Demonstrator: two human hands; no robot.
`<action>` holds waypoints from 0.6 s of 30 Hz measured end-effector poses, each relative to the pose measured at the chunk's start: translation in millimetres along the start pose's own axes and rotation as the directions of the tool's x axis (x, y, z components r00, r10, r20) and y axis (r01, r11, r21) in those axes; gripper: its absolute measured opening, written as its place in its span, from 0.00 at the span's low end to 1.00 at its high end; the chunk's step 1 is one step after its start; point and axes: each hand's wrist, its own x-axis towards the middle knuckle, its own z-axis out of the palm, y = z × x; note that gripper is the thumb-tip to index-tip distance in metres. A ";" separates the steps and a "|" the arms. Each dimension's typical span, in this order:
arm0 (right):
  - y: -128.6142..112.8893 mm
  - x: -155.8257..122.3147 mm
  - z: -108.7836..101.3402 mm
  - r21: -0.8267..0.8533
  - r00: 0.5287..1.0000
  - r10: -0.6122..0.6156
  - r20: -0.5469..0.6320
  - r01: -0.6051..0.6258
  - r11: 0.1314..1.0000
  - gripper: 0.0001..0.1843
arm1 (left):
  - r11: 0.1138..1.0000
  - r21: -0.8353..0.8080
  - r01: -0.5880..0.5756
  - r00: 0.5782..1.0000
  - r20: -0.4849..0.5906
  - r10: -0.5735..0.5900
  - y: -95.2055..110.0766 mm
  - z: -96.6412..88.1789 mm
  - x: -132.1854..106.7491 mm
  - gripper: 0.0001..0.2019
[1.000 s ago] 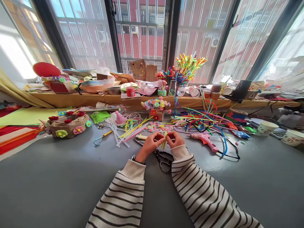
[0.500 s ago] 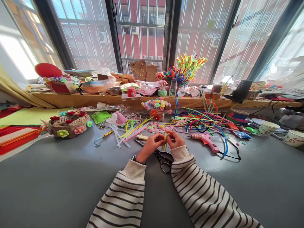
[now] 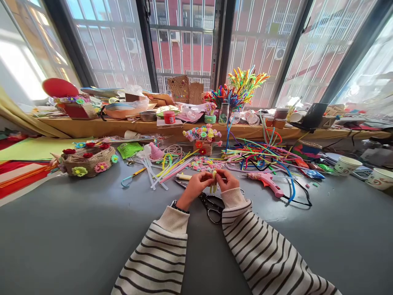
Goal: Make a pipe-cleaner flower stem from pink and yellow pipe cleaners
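Both hands meet over the grey table (image 3: 76, 237), just above a pair of black-handled scissors (image 3: 211, 207). My left hand (image 3: 196, 186) and my right hand (image 3: 226, 180) pinch a short yellow pipe cleaner piece (image 3: 213, 182) between their fingertips; its loose ends hang down between the hands. Striped sleeves cover both forearms. A pink glue gun (image 3: 266, 182) lies to the right of my right hand. Loose pipe cleaners and straws (image 3: 172, 168) lie just beyond the hands.
A woven basket with small flowers (image 3: 89, 159) stands at the left. A tangle of coloured pipe cleaners (image 3: 260, 153) spreads at the right. A small flower pot (image 3: 202, 141) stands behind the hands. Paper cups (image 3: 345, 165) sit far right. The window ledge (image 3: 101, 127) is crowded with craft supplies.
The hands have stayed in place, working the yellow piece; its hanging ends have shifted slightly and now point more straight down.
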 end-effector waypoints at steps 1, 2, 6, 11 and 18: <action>-0.5 0.1 -0.4 -0.002 1.000 0.000 0.005 0.000 1.000 0.12 | 1.000 0.017 -0.024 1.000 -0.007 0.024 0.2 0.0 -0.1 0.12; -0.9 0.0 -0.9 -0.006 1.000 -0.002 0.008 0.002 1.000 0.12 | 0.999 0.025 -0.039 0.999 -0.007 0.039 0.4 0.2 -0.2 0.12; -2.0 -0.5 -2.2 -0.029 1.000 -0.008 -0.017 0.007 1.000 0.11 | 0.999 -0.041 -0.001 0.998 0.063 0.004 1.4 3.4 -1.2 0.11; -0.1 0.9 -3.2 -0.051 0.997 -0.057 -0.047 0.054 0.997 0.11 | 1.000 -0.015 -0.002 0.987 0.159 0.005 4.0 4.7 -3.4 0.12; 2.7 2.3 -4.2 -0.020 1.000 -0.002 -0.005 0.002 1.000 0.11 | 0.998 -0.025 0.058 0.994 0.097 -0.055 4.9 3.1 -3.7 0.14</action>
